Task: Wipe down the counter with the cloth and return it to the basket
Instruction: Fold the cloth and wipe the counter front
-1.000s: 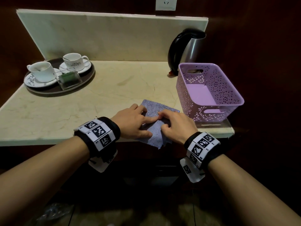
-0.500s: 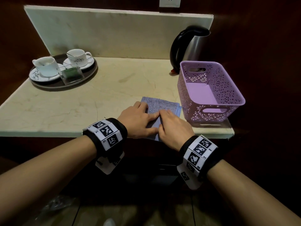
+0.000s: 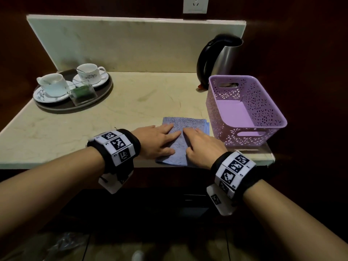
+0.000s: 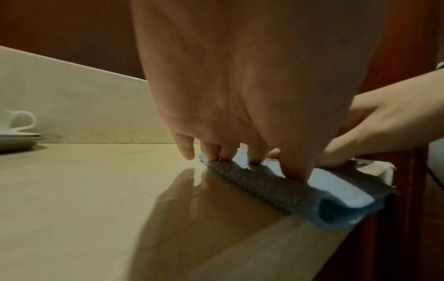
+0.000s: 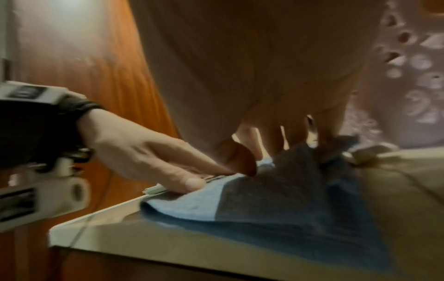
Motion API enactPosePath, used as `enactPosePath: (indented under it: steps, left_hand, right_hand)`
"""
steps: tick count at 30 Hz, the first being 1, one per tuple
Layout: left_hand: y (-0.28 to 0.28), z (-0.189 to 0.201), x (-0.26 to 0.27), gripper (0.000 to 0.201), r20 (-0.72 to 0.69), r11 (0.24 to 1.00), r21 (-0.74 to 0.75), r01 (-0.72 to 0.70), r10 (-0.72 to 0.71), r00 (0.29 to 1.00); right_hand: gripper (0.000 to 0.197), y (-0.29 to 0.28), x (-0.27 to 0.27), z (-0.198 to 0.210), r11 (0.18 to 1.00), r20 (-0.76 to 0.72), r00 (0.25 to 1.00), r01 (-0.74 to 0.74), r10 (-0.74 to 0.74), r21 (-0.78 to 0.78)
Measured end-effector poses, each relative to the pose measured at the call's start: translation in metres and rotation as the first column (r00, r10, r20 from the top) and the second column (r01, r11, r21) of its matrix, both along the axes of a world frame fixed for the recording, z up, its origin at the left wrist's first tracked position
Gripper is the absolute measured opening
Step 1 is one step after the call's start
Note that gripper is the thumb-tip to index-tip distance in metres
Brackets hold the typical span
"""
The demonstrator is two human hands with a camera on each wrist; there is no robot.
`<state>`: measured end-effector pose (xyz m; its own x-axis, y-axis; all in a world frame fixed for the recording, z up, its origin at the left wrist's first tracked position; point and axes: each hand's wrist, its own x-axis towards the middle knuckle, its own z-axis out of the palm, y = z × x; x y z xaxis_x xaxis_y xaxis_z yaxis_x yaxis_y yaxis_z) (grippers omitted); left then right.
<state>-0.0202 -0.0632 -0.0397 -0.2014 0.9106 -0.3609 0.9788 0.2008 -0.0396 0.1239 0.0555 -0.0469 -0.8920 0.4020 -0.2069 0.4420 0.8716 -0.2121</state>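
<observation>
Bare forearms, no sleeves. Each wrist wears a black band [image 3: 234, 167] carrying white tiles printed with black square codes; a white camera mount [image 3: 111, 182] hangs beneath.

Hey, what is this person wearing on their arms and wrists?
Both forearms are bare, with no sleeves in view. The left wrist band and the right wrist band are each a black strap carrying white square tiles printed with black pixel-pattern markers. A white plastic camera mount hangs below the right band, and a similar one below the left. No rings or gloves show.
</observation>
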Motion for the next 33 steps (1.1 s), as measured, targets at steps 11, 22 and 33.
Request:
enactPosePath:
  steps: [11, 22, 33]
  left_hand:
    - [0.012, -0.011, -0.011, 0.07, 0.002, 0.995, -0.083, -0.06, 0.06, 0.998]
    - [0.029, -0.008, -0.026, 0.068, 0.019, 0.989, -0.112, -0.094, 0.097, 0.995]
    - [0.05, -0.003, -0.047, 0.069, 0.024, 0.977, -0.164, -0.139, 0.145, 0.989]
  right_hand:
    - [0.075, -0.004, -0.021, -0.007, 0.999, 0.243, 0.97, -0.031, 0.033, -0.014]
    - [0.08, 0.004, -0.049, -0.002, 0.999, 0.315, 0.949, 0.04, -0.035, -0.01]
    - [0.079, 0.018, -0.082, 0.006, 0.993, 0.33, 0.939, 0.112, -0.098, -0.024]
